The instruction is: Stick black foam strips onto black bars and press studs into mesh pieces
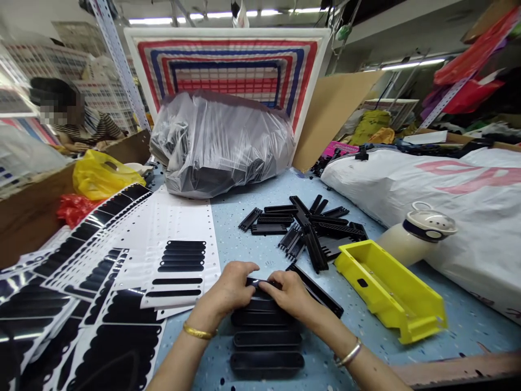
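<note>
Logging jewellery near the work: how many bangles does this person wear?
2. A gold bangle on the left wrist and a silver bangle on the right wrist, behind the left hand and right hand holding a black strip. No others show.

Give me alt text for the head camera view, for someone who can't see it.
The left hand and right hand pinch a glossy black strip over a row of black plastic parts on a pale blue table. Sheets of black stickers lie to the left; a pile of black comb-like parts and a yellow plastic tray lie to the right.
</note>
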The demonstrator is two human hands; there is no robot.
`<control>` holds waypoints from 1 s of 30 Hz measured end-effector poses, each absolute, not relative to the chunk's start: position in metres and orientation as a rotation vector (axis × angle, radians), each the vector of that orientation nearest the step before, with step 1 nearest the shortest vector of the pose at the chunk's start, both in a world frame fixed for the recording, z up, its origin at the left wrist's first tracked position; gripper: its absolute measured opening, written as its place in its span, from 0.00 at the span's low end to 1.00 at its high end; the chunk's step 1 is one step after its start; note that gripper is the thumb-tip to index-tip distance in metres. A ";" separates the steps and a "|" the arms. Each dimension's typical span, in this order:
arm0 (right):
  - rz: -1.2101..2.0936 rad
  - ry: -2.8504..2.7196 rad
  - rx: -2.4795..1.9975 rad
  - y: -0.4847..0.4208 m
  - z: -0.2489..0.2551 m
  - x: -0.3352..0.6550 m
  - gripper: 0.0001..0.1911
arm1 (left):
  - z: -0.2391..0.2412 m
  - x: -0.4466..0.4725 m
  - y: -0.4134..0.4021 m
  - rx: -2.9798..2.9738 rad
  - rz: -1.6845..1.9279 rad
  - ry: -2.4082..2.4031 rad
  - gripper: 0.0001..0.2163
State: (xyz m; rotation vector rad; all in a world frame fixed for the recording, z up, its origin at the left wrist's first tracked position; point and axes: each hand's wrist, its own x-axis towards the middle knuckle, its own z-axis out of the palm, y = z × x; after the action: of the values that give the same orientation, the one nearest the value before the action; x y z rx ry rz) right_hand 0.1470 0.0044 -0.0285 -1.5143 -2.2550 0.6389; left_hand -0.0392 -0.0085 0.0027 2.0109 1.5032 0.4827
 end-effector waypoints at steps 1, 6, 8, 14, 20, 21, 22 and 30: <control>0.624 -2.268 -1.513 0.005 -0.029 0.146 0.20 | 0.003 -0.047 -0.011 1.992 0.509 1.561 0.20; 0.557 -2.329 -1.474 0.012 -0.029 0.145 0.23 | -0.002 -0.072 -0.018 1.891 0.602 1.765 0.15; 0.533 -2.364 -1.453 0.013 -0.028 0.145 0.23 | -0.006 -0.067 -0.018 1.868 0.609 1.795 0.12; 0.478 -2.465 -1.439 0.011 -0.029 0.150 0.22 | -0.022 -0.037 -0.015 1.885 0.542 1.755 0.16; 0.395 -2.454 -1.564 0.019 -0.030 0.164 0.19 | -0.023 -0.043 -0.011 1.930 0.558 1.631 0.17; 0.371 -2.445 -1.589 0.018 -0.030 0.168 0.18 | -0.020 -0.046 -0.012 1.928 0.589 1.615 0.17; 0.348 -2.440 -1.609 0.014 -0.030 0.173 0.15 | -0.018 -0.050 -0.014 1.920 0.628 1.603 0.18; 0.179 -2.516 -1.677 -0.016 -0.033 0.215 0.12 | -0.014 -0.057 -0.056 1.846 0.808 1.475 0.18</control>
State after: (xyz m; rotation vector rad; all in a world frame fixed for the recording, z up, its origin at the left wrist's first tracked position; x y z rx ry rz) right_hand 0.2153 -0.0163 -0.0331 -1.6774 -2.5162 0.1787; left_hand -0.0573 -0.0561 -0.0135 1.8463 1.4754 0.8083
